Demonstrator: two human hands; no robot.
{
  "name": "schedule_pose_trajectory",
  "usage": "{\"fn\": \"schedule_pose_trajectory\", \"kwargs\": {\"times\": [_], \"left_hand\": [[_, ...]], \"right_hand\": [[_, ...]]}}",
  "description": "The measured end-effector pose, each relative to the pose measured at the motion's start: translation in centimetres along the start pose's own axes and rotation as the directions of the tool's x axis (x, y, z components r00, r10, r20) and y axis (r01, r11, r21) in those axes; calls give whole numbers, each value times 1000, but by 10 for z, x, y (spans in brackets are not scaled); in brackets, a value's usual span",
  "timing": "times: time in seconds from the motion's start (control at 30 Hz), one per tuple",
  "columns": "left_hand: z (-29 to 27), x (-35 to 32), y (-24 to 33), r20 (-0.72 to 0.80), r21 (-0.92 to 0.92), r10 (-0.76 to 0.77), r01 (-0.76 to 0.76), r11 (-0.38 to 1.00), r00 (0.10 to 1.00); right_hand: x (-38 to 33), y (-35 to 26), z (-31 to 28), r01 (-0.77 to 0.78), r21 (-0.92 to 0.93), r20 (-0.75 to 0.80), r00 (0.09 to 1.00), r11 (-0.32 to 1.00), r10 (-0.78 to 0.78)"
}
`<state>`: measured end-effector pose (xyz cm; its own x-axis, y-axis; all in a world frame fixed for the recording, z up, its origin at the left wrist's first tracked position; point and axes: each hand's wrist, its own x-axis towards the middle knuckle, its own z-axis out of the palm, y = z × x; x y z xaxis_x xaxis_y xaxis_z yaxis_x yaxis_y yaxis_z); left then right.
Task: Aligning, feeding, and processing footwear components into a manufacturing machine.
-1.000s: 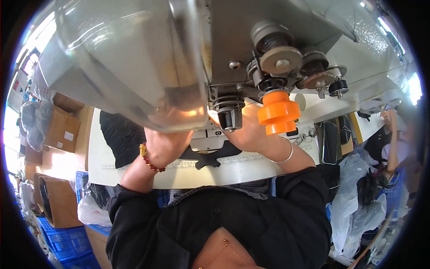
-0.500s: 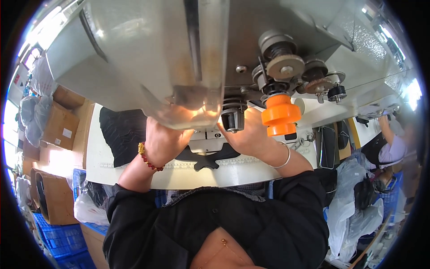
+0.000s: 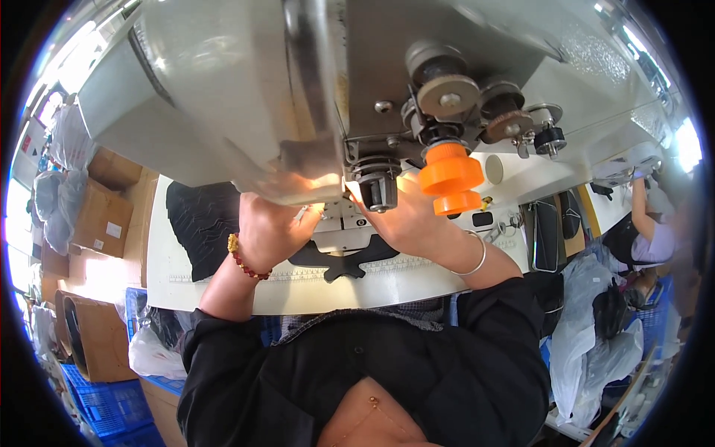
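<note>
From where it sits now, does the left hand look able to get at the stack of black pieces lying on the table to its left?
Probably yes. The left hand rests at the machine's needle area, and the stack of black pieces lies right beside it on the white table, with nothing visible between them.
</note>
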<state>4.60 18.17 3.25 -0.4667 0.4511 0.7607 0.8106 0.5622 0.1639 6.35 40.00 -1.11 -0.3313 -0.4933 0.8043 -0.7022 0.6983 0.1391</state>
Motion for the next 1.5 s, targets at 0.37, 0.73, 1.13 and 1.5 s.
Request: {"fn": "schedule_pose_trajectory", "kwargs": {"times": [0.37,0.73,1.13,1.5], "left_hand": [[55,-26,-144,176,3,-172,174,985,969],[-46,-16,-100,256,-219,-638,686,694,726],[-109,-209,-118,247,88,-830,842,533,500],[-39,-143,-40,153,139,-262,242,960,953]], "right_hand": [[-35,39,-62,-335,-251,539,731,908,418],[-101,16,-24,-435,-490,446,619,755,646],[-91,21,-18,-469,-424,512,581,774,633],[-83,20,-20,-459,-348,427,699,818,574]]}}
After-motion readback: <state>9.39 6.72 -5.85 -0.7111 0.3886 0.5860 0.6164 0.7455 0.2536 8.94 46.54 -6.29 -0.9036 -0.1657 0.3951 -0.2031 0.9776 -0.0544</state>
